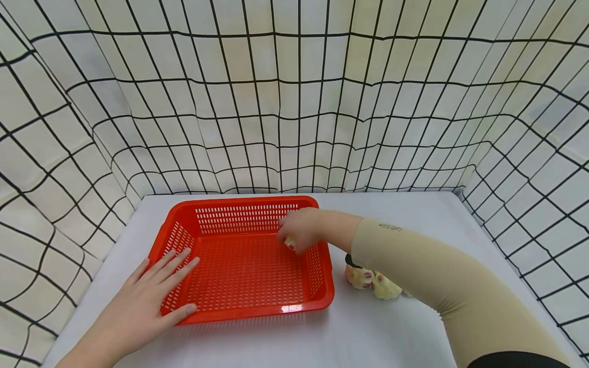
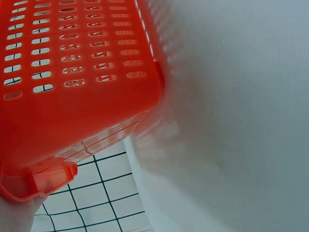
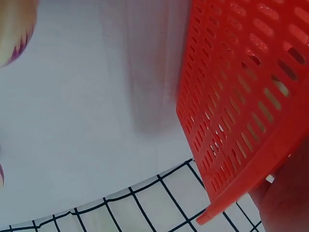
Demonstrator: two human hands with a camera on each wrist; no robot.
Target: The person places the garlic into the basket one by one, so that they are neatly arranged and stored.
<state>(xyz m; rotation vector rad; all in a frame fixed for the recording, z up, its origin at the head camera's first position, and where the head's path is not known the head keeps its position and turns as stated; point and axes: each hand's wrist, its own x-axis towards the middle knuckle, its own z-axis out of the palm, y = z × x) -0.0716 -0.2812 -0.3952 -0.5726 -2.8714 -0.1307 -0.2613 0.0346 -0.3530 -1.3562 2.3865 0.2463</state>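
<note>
A red plastic basket [image 1: 248, 271] with slotted walls stands on the white table. My right hand [image 1: 300, 231] is inside it at the right end, fingers curled round a small pale-yellow piece with dark purple marks [image 1: 289, 242]. Most of that piece is hidden by the hand. My left hand [image 1: 142, 301] lies over the basket's left rim, fingers straight and spread, holding nothing. In the left wrist view the outside of the basket wall [image 2: 82, 101] fills the upper left. The right wrist view shows the basket's slotted end wall [image 3: 231, 106].
Beside the basket's right end lie several similar pale-yellow pieces with purple marks [image 1: 385, 287], partly hidden by my right forearm [image 1: 428, 271]. One such piece [image 3: 14, 29] shows at the right wrist view's upper left. Black netting [image 1: 299, 117] over white sheeting surrounds the table's back and sides.
</note>
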